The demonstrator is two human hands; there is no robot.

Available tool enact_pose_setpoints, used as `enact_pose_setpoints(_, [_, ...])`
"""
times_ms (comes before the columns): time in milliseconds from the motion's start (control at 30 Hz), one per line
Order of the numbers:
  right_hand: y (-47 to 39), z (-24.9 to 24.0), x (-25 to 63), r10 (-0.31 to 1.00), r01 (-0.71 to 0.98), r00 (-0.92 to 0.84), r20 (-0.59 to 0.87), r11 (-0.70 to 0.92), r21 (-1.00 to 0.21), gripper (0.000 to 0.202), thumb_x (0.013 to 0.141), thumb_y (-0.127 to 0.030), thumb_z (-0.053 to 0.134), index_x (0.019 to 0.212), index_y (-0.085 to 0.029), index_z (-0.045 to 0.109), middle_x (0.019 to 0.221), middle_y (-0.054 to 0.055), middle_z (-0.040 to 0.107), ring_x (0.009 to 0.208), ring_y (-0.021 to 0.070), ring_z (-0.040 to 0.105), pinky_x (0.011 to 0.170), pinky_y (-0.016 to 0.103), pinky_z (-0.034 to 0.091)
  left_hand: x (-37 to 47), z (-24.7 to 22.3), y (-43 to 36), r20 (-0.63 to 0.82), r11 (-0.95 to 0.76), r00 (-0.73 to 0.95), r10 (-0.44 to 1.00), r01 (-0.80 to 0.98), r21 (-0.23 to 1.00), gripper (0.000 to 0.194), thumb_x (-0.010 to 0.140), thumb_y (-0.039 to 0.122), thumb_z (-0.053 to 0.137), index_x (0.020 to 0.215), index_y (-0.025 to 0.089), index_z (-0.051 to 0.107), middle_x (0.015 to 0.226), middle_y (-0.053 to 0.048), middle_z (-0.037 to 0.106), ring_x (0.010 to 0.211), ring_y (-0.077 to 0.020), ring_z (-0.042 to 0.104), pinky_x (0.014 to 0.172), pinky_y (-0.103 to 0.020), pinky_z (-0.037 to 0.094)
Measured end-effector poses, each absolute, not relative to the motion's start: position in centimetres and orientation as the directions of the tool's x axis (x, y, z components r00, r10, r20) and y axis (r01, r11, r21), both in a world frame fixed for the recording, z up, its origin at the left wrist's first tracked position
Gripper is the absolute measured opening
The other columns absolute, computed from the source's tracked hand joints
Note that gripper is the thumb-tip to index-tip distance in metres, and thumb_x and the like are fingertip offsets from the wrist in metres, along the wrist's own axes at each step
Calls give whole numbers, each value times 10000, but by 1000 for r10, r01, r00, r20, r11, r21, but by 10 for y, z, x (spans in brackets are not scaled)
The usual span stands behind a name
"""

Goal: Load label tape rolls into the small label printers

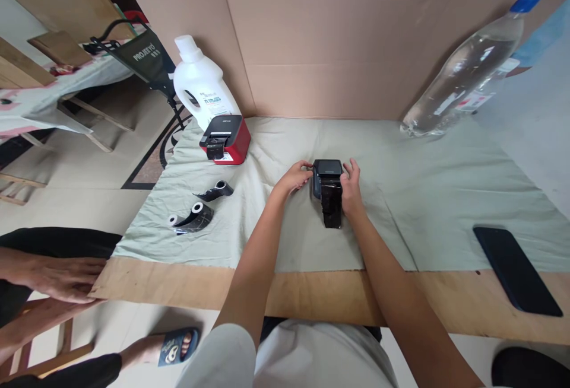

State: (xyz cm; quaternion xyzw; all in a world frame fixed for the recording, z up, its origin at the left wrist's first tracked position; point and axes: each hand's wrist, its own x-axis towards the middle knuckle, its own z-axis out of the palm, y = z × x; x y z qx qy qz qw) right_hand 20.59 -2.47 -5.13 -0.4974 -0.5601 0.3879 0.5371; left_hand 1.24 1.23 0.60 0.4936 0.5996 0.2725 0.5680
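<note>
A small dark label printer (328, 169) stands in the middle of the cloth-covered table, with a strip of black tape (332, 205) hanging out of its front toward me. My left hand (294, 177) grips the printer's left side. My right hand (351, 189) holds its right side, fingers against the body and the black strip. Both forearms reach in from the near edge.
A red and black printer (225, 139) sits at the back left before a white jug (201, 84). Two black tape rolls (201, 207) lie left. A clear water bottle (467, 70) leans at back right; a dark phone (516, 269) lies near right. Another person's hand (62, 278) rests at the left edge.
</note>
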Motion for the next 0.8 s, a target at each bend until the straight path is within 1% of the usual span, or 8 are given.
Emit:
enact_pose_setpoints(167, [-24, -55, 203, 970, 145, 45, 239, 231, -962, 899, 938, -776, 498, 1656, -289, 266, 1680, 165, 392, 1582, 313, 364, 1315, 567, 250, 14, 3, 12, -408, 365, 108, 906, 286, 886, 410, 876, 183, 690, 1282, 166, 634, 564, 88, 404, 463, -83, 345, 467, -217, 211])
enact_pose_setpoints(300, [-25, -57, 202, 971, 146, 31, 237, 230, -962, 864, 961, -735, 501, 1662, -290, 260, 1687, 147, 390, 1584, 292, 363, 1319, 554, 248, 7, 6, 12, -398, 359, 108, 911, 266, 895, 404, 868, 198, 718, 1266, 130, 696, 567, 81, 409, 475, -78, 348, 477, -221, 230])
enact_pose_setpoints(367, [-25, -58, 203, 972, 133, 31, 233, 227, -965, 855, 965, -726, 502, 1663, -295, 258, 1699, 137, 379, 1593, 287, 350, 1321, 551, 248, 0, 9, 10, -403, 360, 138, 905, 256, 897, 423, 881, 209, 708, 1295, 125, 718, 573, 76, 422, 470, -69, 322, 477, -220, 224])
enact_pose_setpoints(467, [-25, -57, 203, 977, 113, 28, 213, 209, -971, 856, 967, -726, 506, 1666, -305, 250, 1730, 120, 338, 1618, 277, 306, 1335, 549, 215, -9, 13, 6, -395, 338, 215, 893, 257, 905, 500, 902, 234, 684, 1393, 145, 697, 600, 61, 470, 477, -63, 299, 474, -215, 201])
enact_pose_setpoints(533, [-25, -57, 203, 978, 113, 22, 205, 202, -973, 868, 964, -733, 509, 1669, -303, 245, 1747, 112, 312, 1635, 270, 268, 1344, 554, 180, -12, 15, 4, -365, 305, 246, 898, 251, 919, 529, 899, 228, 671, 1423, 158, 684, 589, 63, 446, 494, -67, 294, 479, -212, 188])
enact_pose_setpoints(633, [-25, -57, 203, 978, 122, 17, 207, 204, -972, 880, 959, -743, 510, 1673, -299, 248, 1757, 102, 294, 1648, 264, 235, 1349, 556, 158, -13, 16, 2, -345, 290, 244, 906, 236, 928, 545, 876, 208, 667, 1420, 170, 693, 556, 75, 369, 503, -73, 264, 492, -218, 167])
enact_pose_setpoints(800, [-24, -59, 205, 976, 135, 22, 215, 211, -968, 867, 963, -746, 498, 1678, -320, 253, 1758, 84, 305, 1649, 261, 239, 1350, 569, 157, -10, 17, 2, -372, 328, 244, 895, 205, 922, 534, 835, 217, 699, 1364, 155, 729, 539, 78, 354, 491, -72, 223, 502, -242, 151])
